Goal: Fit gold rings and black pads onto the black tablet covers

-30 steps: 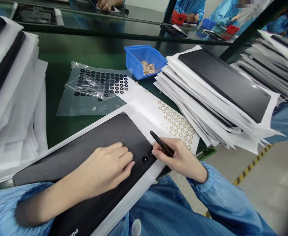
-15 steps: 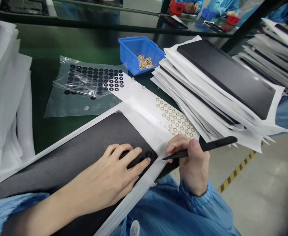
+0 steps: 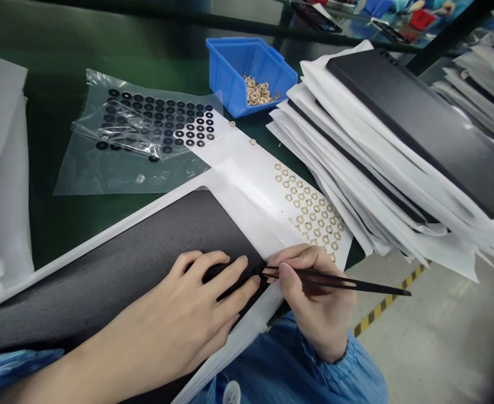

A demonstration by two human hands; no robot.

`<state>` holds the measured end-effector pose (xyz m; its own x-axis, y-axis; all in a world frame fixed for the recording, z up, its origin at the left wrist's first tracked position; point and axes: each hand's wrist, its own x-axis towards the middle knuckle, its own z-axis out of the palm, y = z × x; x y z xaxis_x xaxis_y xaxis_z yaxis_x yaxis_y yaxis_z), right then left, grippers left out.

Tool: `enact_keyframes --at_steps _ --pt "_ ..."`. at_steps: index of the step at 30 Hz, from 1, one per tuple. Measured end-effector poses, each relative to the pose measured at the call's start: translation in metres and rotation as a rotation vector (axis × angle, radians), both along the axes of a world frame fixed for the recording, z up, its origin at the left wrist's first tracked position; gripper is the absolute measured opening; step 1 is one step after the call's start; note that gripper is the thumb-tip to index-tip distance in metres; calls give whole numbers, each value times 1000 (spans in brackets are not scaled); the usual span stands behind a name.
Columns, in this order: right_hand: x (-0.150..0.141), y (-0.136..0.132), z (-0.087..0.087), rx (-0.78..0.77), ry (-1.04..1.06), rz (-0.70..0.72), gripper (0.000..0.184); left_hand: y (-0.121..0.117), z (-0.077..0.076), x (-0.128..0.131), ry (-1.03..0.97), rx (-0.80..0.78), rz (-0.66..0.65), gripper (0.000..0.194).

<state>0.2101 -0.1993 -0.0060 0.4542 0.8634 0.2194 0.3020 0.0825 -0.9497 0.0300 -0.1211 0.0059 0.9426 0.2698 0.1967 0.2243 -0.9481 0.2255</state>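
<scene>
A dark flat panel (image 3: 146,247) lies on white wrapping, its corner pointing right. My left hand (image 3: 205,292) rests on it with fingers spread, the fingertips close to that corner. My right hand (image 3: 314,300) grips black tweezers (image 3: 369,285) between thumb and fingers. Their tips meet the panel's corner beside my left index fingertip; whether anything is pinched there is too small to tell. Just beyond my right hand, a white sheet (image 3: 247,196) carries rows of small tan rings (image 3: 310,210).
A blue bin (image 3: 230,78) holds loose tan rings. Clear film (image 3: 116,179) with black rings (image 3: 167,118) lies at the left. Dark panels interleaved with white sheets form a stack (image 3: 356,168) at right; more white wrapping (image 3: 7,157) stands at far left.
My right hand has turned and shifted the tweezers left and down, bringing their tips from beside the panel onto its corner. My left hand stays on the panel. The view has shifted slightly.
</scene>
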Motion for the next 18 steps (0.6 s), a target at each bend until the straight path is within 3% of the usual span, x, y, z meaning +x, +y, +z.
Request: enact_keyframes --at_steps 18 --pt "0 -1 0 -10 -15 21 16 -1 2 1 22 -13 31 45"
